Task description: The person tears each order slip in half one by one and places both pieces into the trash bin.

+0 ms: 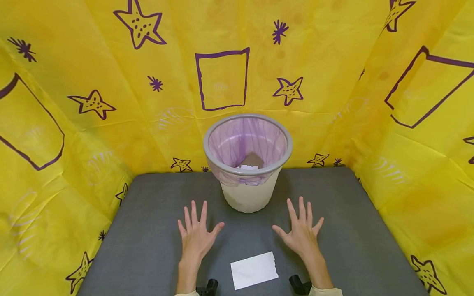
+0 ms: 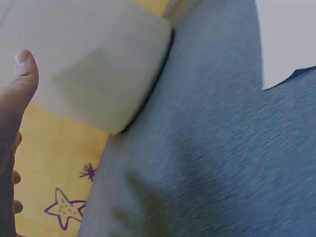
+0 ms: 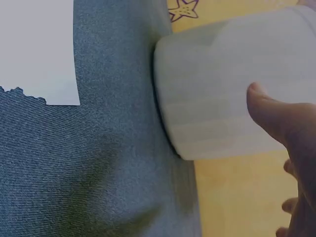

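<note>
Both hands hover apart over the grey table with fingers spread, holding nothing. In the head view my left hand (image 1: 196,238) is left of a torn white piece of paper (image 1: 254,270), and my right hand (image 1: 303,236) is to the paper's right. The paper lies flat near the front, its right edge ragged. Behind the hands stands a cream trash can (image 1: 249,195) with a grey rim and a purple liner bag (image 1: 226,144). White paper scraps (image 1: 247,167) and a brownish piece (image 1: 254,159) show inside it. Each wrist view shows that hand's thumb in front of the can's side.
The grey table (image 1: 148,230) carries the can near its back edge. Yellow cloth walls (image 1: 177,98) with purple star and square drawings enclose the back and both sides. A black wrist mount (image 1: 208,287) sits on the left wrist, another (image 1: 299,285) on the right.
</note>
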Tool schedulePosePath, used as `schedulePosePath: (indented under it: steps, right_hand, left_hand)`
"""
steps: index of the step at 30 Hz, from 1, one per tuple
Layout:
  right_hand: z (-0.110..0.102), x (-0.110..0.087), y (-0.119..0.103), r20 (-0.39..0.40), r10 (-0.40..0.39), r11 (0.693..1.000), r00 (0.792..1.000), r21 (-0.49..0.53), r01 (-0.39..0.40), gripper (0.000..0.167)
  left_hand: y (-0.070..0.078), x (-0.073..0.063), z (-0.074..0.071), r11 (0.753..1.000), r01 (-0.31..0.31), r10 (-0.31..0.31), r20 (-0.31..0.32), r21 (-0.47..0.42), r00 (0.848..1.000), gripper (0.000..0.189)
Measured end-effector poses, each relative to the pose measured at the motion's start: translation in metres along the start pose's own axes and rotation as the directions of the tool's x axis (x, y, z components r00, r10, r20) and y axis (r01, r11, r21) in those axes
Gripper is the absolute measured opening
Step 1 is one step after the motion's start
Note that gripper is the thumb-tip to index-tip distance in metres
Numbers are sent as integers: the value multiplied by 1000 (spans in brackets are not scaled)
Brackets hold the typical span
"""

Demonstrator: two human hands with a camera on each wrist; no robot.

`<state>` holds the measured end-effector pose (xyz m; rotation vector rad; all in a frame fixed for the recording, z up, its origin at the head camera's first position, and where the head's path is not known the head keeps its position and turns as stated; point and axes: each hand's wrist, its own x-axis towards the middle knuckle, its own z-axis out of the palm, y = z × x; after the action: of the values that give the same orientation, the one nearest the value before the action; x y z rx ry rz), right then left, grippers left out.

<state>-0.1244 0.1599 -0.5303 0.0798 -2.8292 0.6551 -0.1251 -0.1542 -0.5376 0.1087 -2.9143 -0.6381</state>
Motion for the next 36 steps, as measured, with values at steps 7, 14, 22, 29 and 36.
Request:
schedulePosePath:
  steps: [7,14,22,29,36]
  right_hand:
    - [12,-7,-5,125,-116,993,985,42,111,83]
    - [29,-17,-16,248,-178,982,952,99,158,80]
    - [49,-28,-21,307,-318,946,897,46,319,69]
    - [57,-34,-22,266,-370,927,890,45,372,56]
    - [54,-40,-27,342,-348,937,873,91,337,39]
  left_hand:
    - [15,-11,19,997,-76,76,14,-27,997,95]
    - [27,-23,35,986,-158,161,77,-44,984,97]
    - [33,-40,48,948,-319,313,155,13,937,90]
    - [40,-52,52,935,-351,333,225,46,916,72]
    - [48,-60,51,924,-381,366,233,23,901,53]
